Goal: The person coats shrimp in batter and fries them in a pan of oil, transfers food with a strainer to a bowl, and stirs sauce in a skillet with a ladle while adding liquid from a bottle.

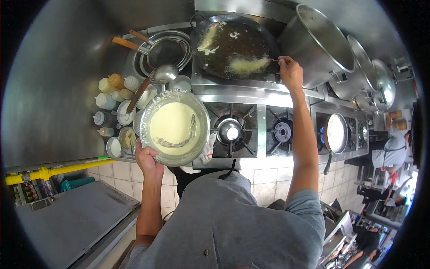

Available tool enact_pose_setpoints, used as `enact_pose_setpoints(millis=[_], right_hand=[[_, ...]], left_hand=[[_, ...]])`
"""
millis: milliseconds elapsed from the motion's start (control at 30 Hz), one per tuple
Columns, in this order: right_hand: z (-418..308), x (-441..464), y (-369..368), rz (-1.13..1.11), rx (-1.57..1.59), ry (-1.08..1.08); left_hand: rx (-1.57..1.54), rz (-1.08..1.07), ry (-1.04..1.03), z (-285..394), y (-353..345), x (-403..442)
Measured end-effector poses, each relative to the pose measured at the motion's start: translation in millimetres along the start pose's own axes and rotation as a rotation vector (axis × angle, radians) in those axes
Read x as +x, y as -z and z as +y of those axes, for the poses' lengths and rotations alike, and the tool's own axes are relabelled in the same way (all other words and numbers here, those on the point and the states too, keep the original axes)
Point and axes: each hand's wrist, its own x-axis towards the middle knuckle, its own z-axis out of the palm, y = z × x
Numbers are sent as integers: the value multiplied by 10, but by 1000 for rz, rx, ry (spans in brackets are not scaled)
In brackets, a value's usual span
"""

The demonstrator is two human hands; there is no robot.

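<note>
My left hand (148, 160) grips the near-left rim of a metal bowl (204, 130), tilted a little toward me. Pale yellow batter (172, 125) fills much of it, with darker streaks along one side. My right hand (290, 71) reaches over the right edge of a wide dark wok (233, 42) of oil. Its fingers pinch the thin end of a long batter-coated piece of food (248, 65), which lies in the oil with froth around it. What is under the coating is hidden. Another battered piece (208, 40) floats at the wok's left, near loose batter bits.
Strainers (169, 53), a ladle (165, 73) and squeeze bottles (105, 101) crowd the left. Tall pots (320, 49) stand right of the wok. Nearer me are burners (232, 130) and a frying pan (336, 133) over a blue flame. Other people (389, 150) are far right.
</note>
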Motion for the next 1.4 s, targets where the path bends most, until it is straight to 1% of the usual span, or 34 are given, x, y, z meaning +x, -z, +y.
enact_pose_setpoints(millis=[100, 233, 367, 433, 500, 600, 633, 700, 833, 900, 967, 1100, 1133, 1200, 1300, 1367, 1400], right_hand=[[-49, -7, 26, 21, -16, -38], [-14, 8, -10, -7, 23, -22], [-196, -25, 23, -6, 12, -96], [-254, -58, 5, -14, -10, -113], [-264, -83, -23, -74, 48, -96], [-243, -129, -155, -93, 113, -104], [-234, -139, -183, -93, 114, -104], [-244, -154, -211, -24, 186, -91], [-329, -174, -102, -46, 182, -124], [-338, -174, -93, -35, 130, -137], [-260, -156, -222, -49, 134, -125], [-322, -153, -280, -93, 155, -103], [-330, -134, -272, -96, 159, -98], [-334, -80, -224, -95, 54, -101], [-499, 71, -25, -64, 60, -114], [-496, 218, -42, -65, 78, -105], [-498, 283, -66, -67, 136, -27]], left_hand=[[-7, 13, -11, -5, 9, -3], [-20, 0, -7, -2, -4, -8], [-26, 5, -10, -33, 22, 7], [-13, 54, 2, -15, -8, -17], [-24, 48, 9, 10, -36, -37], [-37, 31, 7, 13, -43, -48], [-39, 23, 1, 11, -40, -47], [-38, 14, -2, 4, -24, -37], [-41, 17, -7, 5, -17, -45], [-31, 29, -5, -9, 0, -34], [-18, 37, 0, -11, 2, -33], [-39, 21, -6, -34, 29, -4], [-59, 17, -14, -44, 52, 9], [-49, 28, -19, -33, 81, 11], [-40, 40, -29, 8, 80, -7], [-38, 37, -31, 42, 46, -37], [-52, 35, -37, 58, 24, -48]])
